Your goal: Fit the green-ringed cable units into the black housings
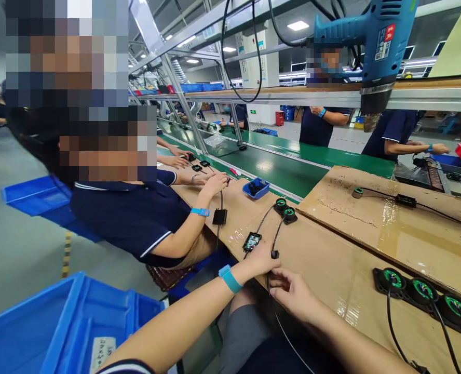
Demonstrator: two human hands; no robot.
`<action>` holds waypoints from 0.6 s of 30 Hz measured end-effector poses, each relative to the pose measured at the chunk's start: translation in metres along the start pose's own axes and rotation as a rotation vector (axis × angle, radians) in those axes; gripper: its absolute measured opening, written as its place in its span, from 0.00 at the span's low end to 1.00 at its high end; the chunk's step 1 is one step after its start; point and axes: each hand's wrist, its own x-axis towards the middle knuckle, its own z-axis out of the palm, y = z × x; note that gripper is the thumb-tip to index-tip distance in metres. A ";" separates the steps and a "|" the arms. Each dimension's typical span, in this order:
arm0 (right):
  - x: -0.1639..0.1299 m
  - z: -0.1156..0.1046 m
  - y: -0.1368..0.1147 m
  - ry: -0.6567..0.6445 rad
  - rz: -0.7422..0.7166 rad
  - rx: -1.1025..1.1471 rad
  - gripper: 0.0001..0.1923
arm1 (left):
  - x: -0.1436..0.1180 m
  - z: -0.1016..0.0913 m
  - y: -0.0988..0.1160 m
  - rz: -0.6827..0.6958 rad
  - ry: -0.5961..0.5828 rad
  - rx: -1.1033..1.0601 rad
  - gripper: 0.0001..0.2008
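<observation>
My left hand (258, 261), with a blue band at its wrist, is closed round a thin black cable (279, 235) at the cardboard-covered bench edge. A small black clip-like piece (274, 254) sits on that cable by the fingertips. Just below, my right hand (293, 292) has thumb and fingers curled in on the cable; the exact grip is partly hidden. The cable runs up to a black housing with green-ringed round faces (288, 214) and hangs down over my lap. Beside my left hand lies an open black case with a circuit board (252, 241).
A co-worker (125, 218) sits at left, handling a cable with a black box (219, 217). A small blue tray (256, 188) holds black parts. More green-ringed units (423, 288) lie at right. A blue drill (386, 47) hangs overhead; a blue crate (109, 306) stands lower left.
</observation>
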 end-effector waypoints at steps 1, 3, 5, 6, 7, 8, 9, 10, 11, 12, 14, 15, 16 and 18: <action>-0.001 -0.004 -0.002 0.005 -0.038 -0.060 0.22 | 0.001 -0.003 -0.002 0.011 -0.027 -0.033 0.24; -0.001 -0.019 -0.001 0.068 -0.141 -0.259 0.19 | 0.005 -0.010 -0.008 0.044 -0.083 -0.092 0.22; 0.004 -0.038 0.008 0.188 -0.211 -0.434 0.16 | 0.010 -0.016 -0.016 0.082 -0.117 -0.142 0.21; 0.008 -0.047 0.014 0.257 -0.212 -0.479 0.15 | 0.012 -0.017 -0.021 0.099 -0.119 -0.157 0.21; 0.013 -0.054 0.021 0.322 -0.192 -0.496 0.15 | 0.014 -0.019 -0.026 0.116 -0.110 -0.166 0.22; 0.018 -0.061 0.028 0.377 -0.160 -0.494 0.16 | 0.017 -0.020 -0.030 0.134 -0.090 -0.166 0.24; 0.021 -0.065 0.033 0.416 -0.131 -0.490 0.16 | 0.020 -0.021 -0.034 0.153 -0.062 -0.158 0.26; 0.024 -0.068 0.037 0.435 -0.118 -0.495 0.16 | 0.022 -0.022 -0.036 0.176 -0.025 -0.141 0.27; 0.025 -0.069 0.039 0.436 -0.127 -0.510 0.17 | 0.023 -0.024 -0.038 0.201 0.017 -0.117 0.28; 0.025 -0.068 0.040 0.420 -0.152 -0.532 0.17 | 0.023 -0.026 -0.039 0.226 0.058 -0.085 0.27; 0.019 -0.065 0.039 0.376 -0.212 -0.576 0.18 | 0.020 -0.031 -0.037 0.269 0.122 -0.002 0.24; 0.014 -0.065 0.039 0.354 -0.227 -0.592 0.18 | 0.016 -0.034 -0.036 0.280 0.141 0.046 0.22; 0.010 -0.067 0.040 0.334 -0.222 -0.602 0.18 | 0.013 -0.038 -0.035 0.282 0.152 0.093 0.19; 0.007 -0.077 0.044 0.312 -0.145 -0.645 0.19 | 0.005 -0.049 -0.035 0.258 0.170 0.184 0.13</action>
